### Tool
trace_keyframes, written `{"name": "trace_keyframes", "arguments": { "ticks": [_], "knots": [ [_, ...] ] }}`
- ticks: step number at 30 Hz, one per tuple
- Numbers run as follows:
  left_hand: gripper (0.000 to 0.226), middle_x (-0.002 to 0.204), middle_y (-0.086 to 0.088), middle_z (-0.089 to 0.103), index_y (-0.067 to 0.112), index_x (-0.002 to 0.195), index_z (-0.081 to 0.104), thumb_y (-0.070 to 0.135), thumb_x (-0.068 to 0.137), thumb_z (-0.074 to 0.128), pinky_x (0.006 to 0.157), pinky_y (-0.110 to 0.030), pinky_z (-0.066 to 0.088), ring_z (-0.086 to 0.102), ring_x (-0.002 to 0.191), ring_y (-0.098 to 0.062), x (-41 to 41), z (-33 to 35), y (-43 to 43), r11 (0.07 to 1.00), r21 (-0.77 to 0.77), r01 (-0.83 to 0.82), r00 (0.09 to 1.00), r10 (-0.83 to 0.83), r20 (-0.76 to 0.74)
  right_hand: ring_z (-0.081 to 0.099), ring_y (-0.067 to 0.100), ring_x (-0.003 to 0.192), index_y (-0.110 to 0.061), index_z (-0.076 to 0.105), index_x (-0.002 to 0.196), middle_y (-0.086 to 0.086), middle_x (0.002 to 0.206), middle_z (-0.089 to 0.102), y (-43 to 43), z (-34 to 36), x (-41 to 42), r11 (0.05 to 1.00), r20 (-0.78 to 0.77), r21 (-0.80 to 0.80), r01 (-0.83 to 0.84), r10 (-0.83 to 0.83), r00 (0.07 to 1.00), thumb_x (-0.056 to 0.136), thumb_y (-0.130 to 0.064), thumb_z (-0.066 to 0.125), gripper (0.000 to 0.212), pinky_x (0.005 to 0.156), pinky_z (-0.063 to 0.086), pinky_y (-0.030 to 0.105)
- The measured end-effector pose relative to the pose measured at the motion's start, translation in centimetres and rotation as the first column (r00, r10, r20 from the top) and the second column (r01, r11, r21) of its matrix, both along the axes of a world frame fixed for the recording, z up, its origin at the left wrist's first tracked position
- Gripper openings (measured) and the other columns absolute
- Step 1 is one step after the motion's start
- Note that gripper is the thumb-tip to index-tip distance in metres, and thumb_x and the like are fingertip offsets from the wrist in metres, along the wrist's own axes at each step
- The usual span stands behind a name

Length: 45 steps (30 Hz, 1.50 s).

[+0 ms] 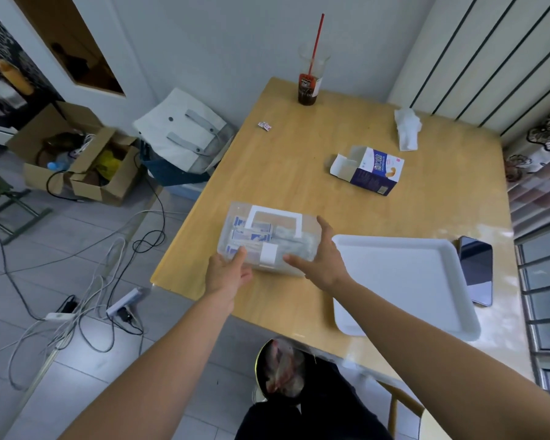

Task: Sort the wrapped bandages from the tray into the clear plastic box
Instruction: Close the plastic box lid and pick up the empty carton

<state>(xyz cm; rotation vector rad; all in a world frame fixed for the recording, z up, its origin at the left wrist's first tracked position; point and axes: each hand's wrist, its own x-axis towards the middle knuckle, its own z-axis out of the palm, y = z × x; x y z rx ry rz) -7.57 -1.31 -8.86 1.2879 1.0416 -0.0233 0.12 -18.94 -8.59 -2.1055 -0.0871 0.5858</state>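
The clear plastic box [286, 231] with a white handle and white front latch sits lid-down near the table's left edge. Wrapped bandages [251, 233] in blue-and-white packets show through its lid. My left hand [227, 271] touches the box's near left corner with fingers extended. My right hand [321, 258] lies against the box's right side, thumb on the near edge and fingers up along the right wall. The white tray [404, 281] lies to the right of the box with nothing visible on it.
A phone [477, 268] lies right of the tray. An open blue-and-white carton [369, 169], a crumpled tissue [408, 128], a cup with a red straw [308, 87] and a small wrapper [265, 125] lie farther back. Cables and boxes cover the floor at left.
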Motion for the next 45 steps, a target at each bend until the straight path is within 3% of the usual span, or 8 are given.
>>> {"name": "trace_keyframes", "arguments": {
  "ticks": [5, 9, 15, 21, 25, 32, 37, 45],
  "knots": [
    [0.064, 0.127, -0.019, 0.045, 0.0, 0.124, 0.046, 0.046, 0.083, 0.062, 0.085, -0.041, 0.05, 0.057, 0.101, -0.038, 3.0, 1.5, -0.1, 0.944, 0.312, 0.107, 0.946, 0.0, -0.325, 0.054, 0.027, 0.108, -0.033, 0.013, 0.143, 0.008, 0.135, 0.035, 0.8, 0.6, 2.3, 0.997, -0.002, -0.062, -0.05, 0.05, 0.999, 0.071, -0.041, 0.081, 0.1, 0.09, 0.051, 0.041],
    [0.039, 0.127, -0.016, 0.046, 0.006, 0.123, 0.051, 0.024, 0.089, 0.061, 0.091, -0.04, 0.037, 0.043, 0.116, -0.034, 5.2, 4.1, -1.9, 0.59, 0.762, 0.268, 0.947, -0.014, -0.322, 0.059, 0.022, 0.092, -0.04, 0.028, 0.133, 0.005, 0.115, 0.051, -1.0, 1.5, 4.2, 0.988, -0.027, -0.024, -0.151, 0.15, 0.988, 0.082, -0.056, 0.064, 0.065, 0.081, 0.053, 0.038],
    [0.017, 0.092, 0.004, 0.066, 0.019, 0.093, 0.065, 0.024, 0.093, 0.049, 0.07, -0.032, 0.05, 0.062, 0.085, -0.02, 14.6, 4.8, -8.9, 0.398, 0.654, 0.644, 0.714, -0.62, -0.325, 0.066, 0.014, 0.079, -0.024, 0.06, 0.118, 0.005, 0.095, 0.069, -6.8, 2.3, 12.6, 0.949, -0.116, -0.01, -0.316, 0.313, 0.943, 0.093, -0.027, 0.057, 0.025, 0.077, 0.056, 0.036],
    [0.022, 0.089, -0.002, 0.068, 0.015, 0.091, 0.063, 0.024, 0.092, 0.043, 0.063, -0.027, 0.04, 0.059, 0.079, -0.024, 20.5, 2.1, -11.4, 0.13, 0.548, 0.826, 0.518, -0.559, -0.648, 0.044, 0.027, 0.124, -0.012, 0.04, 0.139, 0.01, 0.141, 0.04, -12.3, 0.3, 22.0, 0.951, 0.188, -0.31, 0.001, 0.06, 0.98, 0.082, -0.022, 0.071, 0.065, 0.098, 0.042, 0.035],
    [0.023, 0.08, -0.004, 0.064, 0.01, 0.081, 0.06, 0.024, 0.091, 0.046, 0.059, -0.025, 0.038, 0.057, 0.073, -0.023, 21.9, 0.7, -11.3, 0.209, 0.458, 0.864, 0.492, -0.548, -0.677, 0.014, 0.031, 0.142, -0.019, 0.01, 0.152, 0.006, 0.16, 0.001, -12.4, -1.1, 25.7, 0.875, 0.188, -0.482, -0.039, 0.146, 0.971, 0.075, -0.032, 0.078, 0.103, 0.106, 0.037, 0.042],
    [0.023, 0.091, -0.012, 0.069, 0.008, 0.085, 0.062, 0.027, 0.089, 0.049, 0.068, -0.034, 0.048, 0.058, 0.073, -0.026, 23.4, -0.7, -11.6, 0.471, 0.336, 0.816, 0.577, -0.619, -0.534, 0.035, 0.029, 0.118, -0.01, 0.026, 0.141, 0.011, 0.128, 0.035, -11.7, -2.0, 26.2, 0.719, 0.164, -0.695, -0.023, 0.19, 0.968, 0.063, -0.049, 0.078, 0.102, 0.095, 0.034, 0.034],
    [0.059, 0.111, 0.001, 0.06, 0.014, 0.12, 0.048, 0.048, 0.078, 0.071, 0.082, -0.03, 0.049, 0.06, 0.096, -0.014, 23.7, 1.0, -14.6, 0.865, 0.069, 0.497, 0.867, -0.493, -0.067, 0.035, 0.019, 0.11, -0.008, 0.041, 0.13, 0.006, 0.118, 0.04, -12.3, -2.3, 23.1, 0.989, 0.35, -0.15, 0.018, 0.036, 0.936, 0.057, -0.042, 0.084, 0.092, 0.097, 0.034, 0.027],
    [0.066, 0.119, 0.002, 0.058, 0.026, 0.119, 0.05, 0.037, 0.062, 0.08, 0.091, -0.032, 0.052, 0.057, 0.112, -0.008, 19.4, 0.8, -15.6, 0.811, 0.382, 0.443, 0.79, -0.555, 0.26, 0.04, 0.015, 0.109, -0.008, 0.032, 0.132, -0.004, 0.118, 0.034, -13.3, -1.0, 16.5, 0.995, 0.361, 0.101, 0.005, -0.042, 0.932, 0.062, -0.038, 0.086, 0.094, 0.097, 0.041, 0.031]
  ]
}}
